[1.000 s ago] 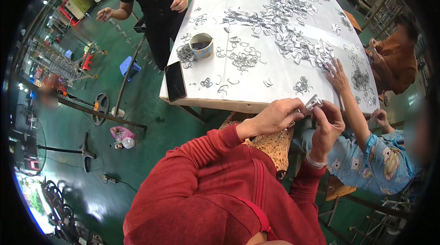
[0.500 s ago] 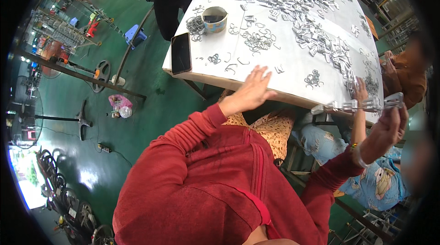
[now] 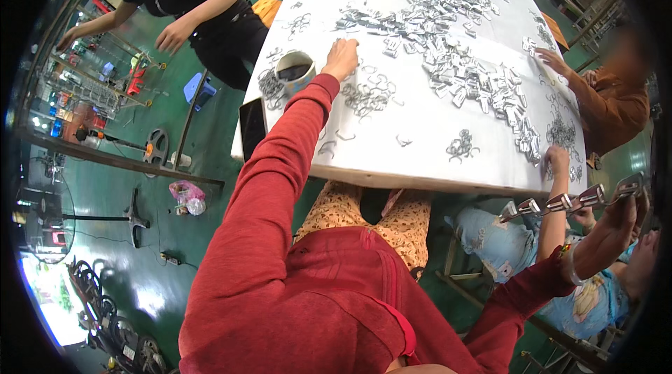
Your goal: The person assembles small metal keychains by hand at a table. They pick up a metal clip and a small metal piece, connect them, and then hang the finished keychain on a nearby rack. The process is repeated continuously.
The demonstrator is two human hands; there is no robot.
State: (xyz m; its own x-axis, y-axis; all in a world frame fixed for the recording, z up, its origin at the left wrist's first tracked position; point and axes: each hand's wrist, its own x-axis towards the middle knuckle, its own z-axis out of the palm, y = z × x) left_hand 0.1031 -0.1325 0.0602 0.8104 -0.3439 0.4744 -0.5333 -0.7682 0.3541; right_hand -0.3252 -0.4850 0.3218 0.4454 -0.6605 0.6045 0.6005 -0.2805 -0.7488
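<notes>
My left hand [image 3: 341, 60] reaches far over the white table [image 3: 420, 153], just right of the tub. Its fingers are bent down near loose wire hooks, and what they may pinch is hidden. Beside its wrist lies a pile of bent metal hooks [image 3: 367, 92]. My right hand [image 3: 614, 227] is raised off the table's right side. It grips one end of a string of linked metal clips [image 3: 588, 197], which stretches out leftward from the fingers. A long heap of silvery metal clips [image 3: 448, 69] runs across the table.
A tub [image 3: 297, 69] with a dark object inside and a black phone [image 3: 253, 125] are at the table's left. One co-worker in black [image 3: 210, 17] stands far left. Others sit at right, one in a brown sleeve [image 3: 609, 97], another in blue patterned clothes [image 3: 486, 230].
My left hand has moved from the table's near edge out beside the tub. My right hand has lowered slightly and outward with the string of clips. The view has shifted.
</notes>
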